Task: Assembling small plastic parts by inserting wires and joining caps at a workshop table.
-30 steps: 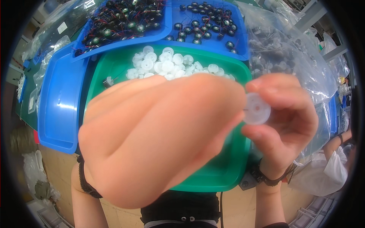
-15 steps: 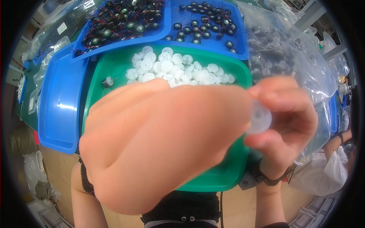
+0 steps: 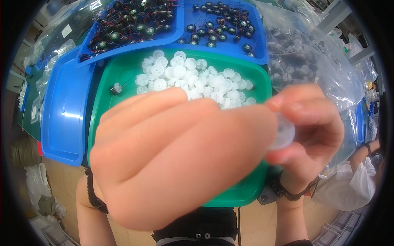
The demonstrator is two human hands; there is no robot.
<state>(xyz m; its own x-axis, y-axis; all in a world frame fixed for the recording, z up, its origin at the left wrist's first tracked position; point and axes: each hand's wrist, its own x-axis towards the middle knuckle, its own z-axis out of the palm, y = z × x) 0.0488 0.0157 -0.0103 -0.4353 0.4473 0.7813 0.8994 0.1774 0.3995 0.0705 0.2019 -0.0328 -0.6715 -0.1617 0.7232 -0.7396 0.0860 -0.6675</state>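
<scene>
Left hand (image 3: 184, 160) and translucent white plastic disc (image 3: 286, 132) shift lower.
Right fingers (image 3: 301, 112) pinch its rim; keep pressure even. Left fingers: hidden, cannot tell.

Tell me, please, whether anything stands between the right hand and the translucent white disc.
Nothing visible does: the right hand holds the translucent white disc by its edge, though the left hand hides the disc's left side.

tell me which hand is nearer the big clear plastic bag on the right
Right: the right hand appears in front of the clear plastic bag, while the left hand is farther left, over the green tray.
</scene>
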